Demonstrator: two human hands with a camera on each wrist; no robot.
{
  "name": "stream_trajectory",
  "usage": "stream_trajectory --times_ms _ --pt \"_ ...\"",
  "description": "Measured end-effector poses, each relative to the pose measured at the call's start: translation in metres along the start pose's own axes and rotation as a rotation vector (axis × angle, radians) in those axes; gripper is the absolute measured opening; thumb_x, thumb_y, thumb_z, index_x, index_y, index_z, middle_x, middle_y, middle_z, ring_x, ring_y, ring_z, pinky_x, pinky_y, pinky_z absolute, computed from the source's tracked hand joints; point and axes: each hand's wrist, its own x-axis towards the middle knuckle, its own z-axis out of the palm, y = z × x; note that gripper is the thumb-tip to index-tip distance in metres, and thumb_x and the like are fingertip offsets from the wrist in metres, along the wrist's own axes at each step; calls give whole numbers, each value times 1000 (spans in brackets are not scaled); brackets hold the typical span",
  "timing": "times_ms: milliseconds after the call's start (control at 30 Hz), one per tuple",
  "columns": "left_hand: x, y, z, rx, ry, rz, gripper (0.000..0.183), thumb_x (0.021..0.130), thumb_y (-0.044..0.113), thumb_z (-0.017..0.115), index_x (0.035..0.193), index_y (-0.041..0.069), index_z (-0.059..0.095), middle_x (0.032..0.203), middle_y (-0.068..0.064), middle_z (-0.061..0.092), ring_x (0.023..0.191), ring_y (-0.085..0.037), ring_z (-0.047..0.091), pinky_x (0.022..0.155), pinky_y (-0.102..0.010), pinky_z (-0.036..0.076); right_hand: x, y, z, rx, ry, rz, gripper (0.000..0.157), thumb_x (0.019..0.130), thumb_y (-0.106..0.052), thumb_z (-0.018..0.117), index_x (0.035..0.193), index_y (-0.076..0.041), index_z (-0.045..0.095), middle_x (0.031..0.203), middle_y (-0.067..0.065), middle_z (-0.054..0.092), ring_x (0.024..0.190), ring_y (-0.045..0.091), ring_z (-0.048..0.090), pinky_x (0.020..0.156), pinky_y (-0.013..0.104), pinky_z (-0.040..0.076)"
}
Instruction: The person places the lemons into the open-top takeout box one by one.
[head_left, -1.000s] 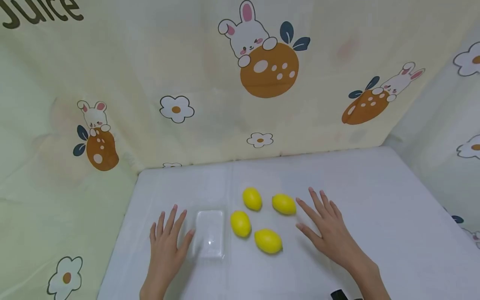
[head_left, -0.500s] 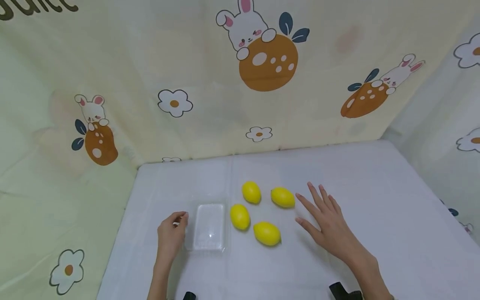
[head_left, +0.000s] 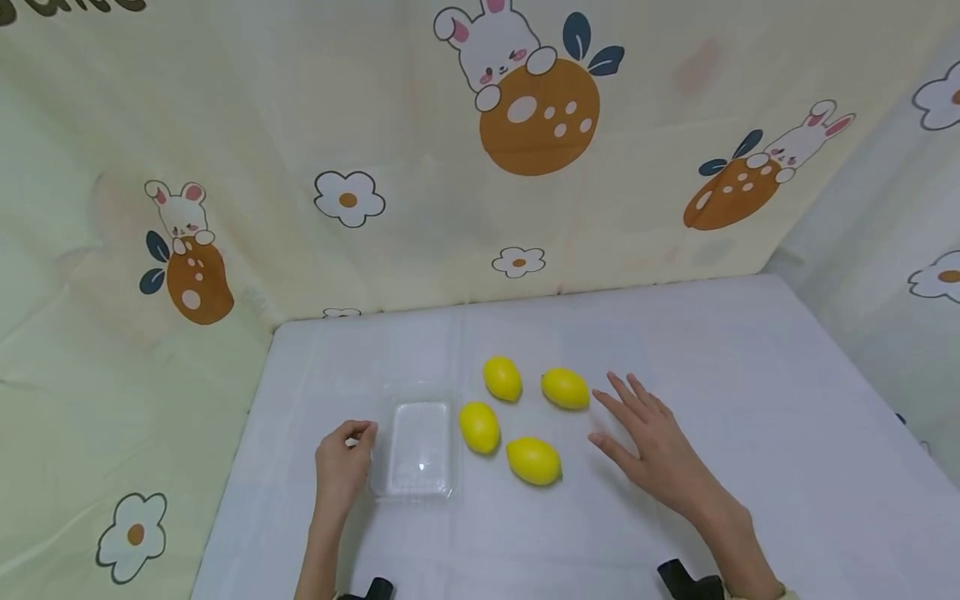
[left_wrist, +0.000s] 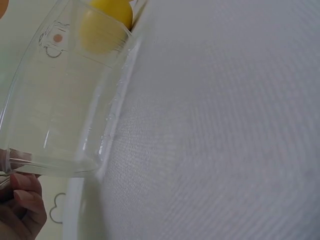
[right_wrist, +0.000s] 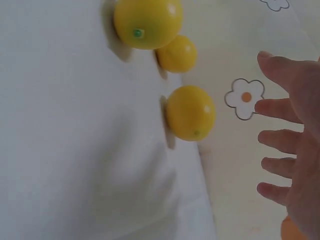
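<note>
With left hand, we pinch box at its nine o'clock; lemons at its two to three. Right hand spread, grasping nothing; stray brush could roll lemons.

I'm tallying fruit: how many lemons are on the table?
4, right of the clear container: far left lemon, far right lemon, near left lemon, near right lemon. None appears hidden.

Soft, even light, small glint on the clear tray, blurred shadows on the white table, hazy wrist views
</note>
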Motion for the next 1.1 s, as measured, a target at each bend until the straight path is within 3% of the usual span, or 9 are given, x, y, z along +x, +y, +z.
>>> stream_trajectory --times_ms 100,233,367,500,600,767,1100 --pt "0 0 0 8 8 0 22 95 20 60 104 2 69 91 -12 61 53 -11 53 45 -23 44 -2 -2 10 24 -7 18 60 90 -38 68 142 -17 48 150 11 43 138 35 40 104 59 40" --pt "2 1 0 31 30 12 22 94 21 61 102 3 70 89 -11 61 55 -10 53 47 -22 43 -4 -10 27 44 -71 24 62 86 -43 70 141 -23 48 141 3 54 120 22 58 95 44 52" --pt "2 0 0 35 33 8 21 94 21 61 101 3 70 87 -10 61 53 -10 52 46 -22 42 -3 -21 44 60 -158 21 67 81 -51 72 139 -26 50 133 -3 58 102 12 62 85 34 56" --pt "1 -1 0 15 24 -5 20 93 20 61 100 3 70 86 -9 60 48 -9 50 44 -22 41 1 -32 55 43 -216 14 73 77 -60 71 138 -26 51 128 -4 60 108 13 61 90 37 55" --pt "2 -1 1 -5 28 1 19 93 18 62 99 2 69 84 -9 59 45 -8 49 42 -22 41 4 -39 60 35 -210 -25 73 76 -57 74 137 -25 51 127 -4 60 114 15 61 94 39 53" --pt "3 0 3 -25 32 15 18 93 16 62 98 0 69 83 -9 60 45 -8 49 42 -21 41 8 -43 65 1 -160 -73 68 76 -44 80 135 -23 53 123 -6 62 110 12 62 91 35 54" --pt "2 -1 2 -6 24 12 19 94 19 61 99 2 69 86 -11 61 43 -7 50 42 -22 41 7 -45 75 22 -101 -68 65 72 -35 84 129 -21 57 118 -7 63 107 11 63 92 33 54"
